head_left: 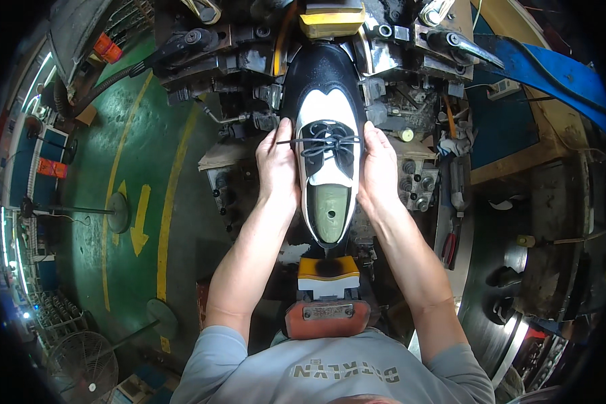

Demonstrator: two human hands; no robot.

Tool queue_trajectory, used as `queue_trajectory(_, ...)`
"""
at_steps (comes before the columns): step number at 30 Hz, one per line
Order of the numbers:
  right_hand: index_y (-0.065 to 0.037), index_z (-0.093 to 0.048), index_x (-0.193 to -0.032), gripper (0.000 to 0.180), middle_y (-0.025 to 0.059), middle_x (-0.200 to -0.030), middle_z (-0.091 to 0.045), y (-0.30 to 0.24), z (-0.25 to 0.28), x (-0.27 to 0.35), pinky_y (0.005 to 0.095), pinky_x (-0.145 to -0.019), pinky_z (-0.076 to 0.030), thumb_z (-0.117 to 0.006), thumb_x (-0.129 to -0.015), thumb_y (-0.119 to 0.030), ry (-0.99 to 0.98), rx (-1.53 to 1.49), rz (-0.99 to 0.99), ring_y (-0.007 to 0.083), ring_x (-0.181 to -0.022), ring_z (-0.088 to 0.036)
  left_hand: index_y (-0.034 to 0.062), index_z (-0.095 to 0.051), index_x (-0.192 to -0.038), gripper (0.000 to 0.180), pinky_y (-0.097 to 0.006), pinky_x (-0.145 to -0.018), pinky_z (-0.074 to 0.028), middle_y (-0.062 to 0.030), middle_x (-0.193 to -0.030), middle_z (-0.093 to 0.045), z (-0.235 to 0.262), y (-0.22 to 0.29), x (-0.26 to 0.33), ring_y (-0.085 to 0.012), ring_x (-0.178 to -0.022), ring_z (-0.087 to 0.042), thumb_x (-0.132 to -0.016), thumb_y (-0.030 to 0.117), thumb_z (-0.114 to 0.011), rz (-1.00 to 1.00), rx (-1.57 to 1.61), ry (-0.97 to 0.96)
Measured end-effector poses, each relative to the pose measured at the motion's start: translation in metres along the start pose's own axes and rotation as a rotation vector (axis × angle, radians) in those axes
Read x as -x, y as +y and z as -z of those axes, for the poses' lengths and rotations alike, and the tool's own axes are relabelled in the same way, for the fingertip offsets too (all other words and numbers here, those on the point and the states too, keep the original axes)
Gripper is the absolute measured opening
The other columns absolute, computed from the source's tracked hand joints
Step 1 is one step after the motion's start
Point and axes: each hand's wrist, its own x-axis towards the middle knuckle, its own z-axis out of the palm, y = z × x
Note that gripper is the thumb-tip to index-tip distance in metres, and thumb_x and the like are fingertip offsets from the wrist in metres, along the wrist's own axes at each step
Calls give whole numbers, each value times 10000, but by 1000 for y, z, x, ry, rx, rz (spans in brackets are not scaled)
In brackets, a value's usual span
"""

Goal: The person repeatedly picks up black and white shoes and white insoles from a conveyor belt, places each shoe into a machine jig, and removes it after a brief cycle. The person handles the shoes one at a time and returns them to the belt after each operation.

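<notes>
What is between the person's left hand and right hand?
The head view shows a black-and-white laced shoe, held between the left hand and right hand.

Crowded up top, roomier at left
From here, dark metal clamps (202, 64) flank the shoe (330, 176) at upper centre, a yellow block (331, 23) sits close by its toe; below its heel a yellow-topped pad (328, 267) stands in the way; there's passing room above the green floor (158, 128) at left; a blue beam (552, 75) crosses upper right
</notes>
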Motion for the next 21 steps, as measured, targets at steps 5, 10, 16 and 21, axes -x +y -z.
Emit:
queue_trajectory(5, -11, -564, -989, 183, 72, -921, -651, 2, -1, 3, 279, -738, -535, -528, -1003, -190, 23, -15, 24, 129, -807, -629, -12, -632, -1003, 271, -281, -629, -536, -67, -864, -666, -2, 1, 2, -128, -706, -627, -1005, 239, -530, 21, -17, 42)
queue_trajectory(10, -8, -560, -991, 180, 75, -923, -651, 3, -1, 3, 284, -739, -540, -526, -1004, -185, 17, -20, 8, 135, -807, -630, -13, -631, -993, 271, -278, -623, -534, -65, -856, -664, -1, 2, 4, -127, -693, -625, -1004, 238, -532, 8, -22, 36)
queue_trajectory(16, -7, -562, -997, 194, 86, -933, -653, 5, 4, 2, 293, -752, -546, -512, -1010, -194, 27, -74, -52, 150, -815, -637, -18, -625, -1004, 277, -292, -649, -541, -79, -878, -667, 0, -1, 5, -148, -721, -636, -1001, 245, -538, 54, 33, 53)
queue_trajectory(21, -12, -569, -1004, 194, 91, -949, -658, 13, 7, -5, 305, -765, -543, -498, -1013, -192, 33, -41, -18, 158, -830, -644, -43, -614, -1020, 300, -336, -702, -555, -104, -936, -669, 6, -4, 0, -190, -784, -653, -994, 248, -550, 66, 59, 58)
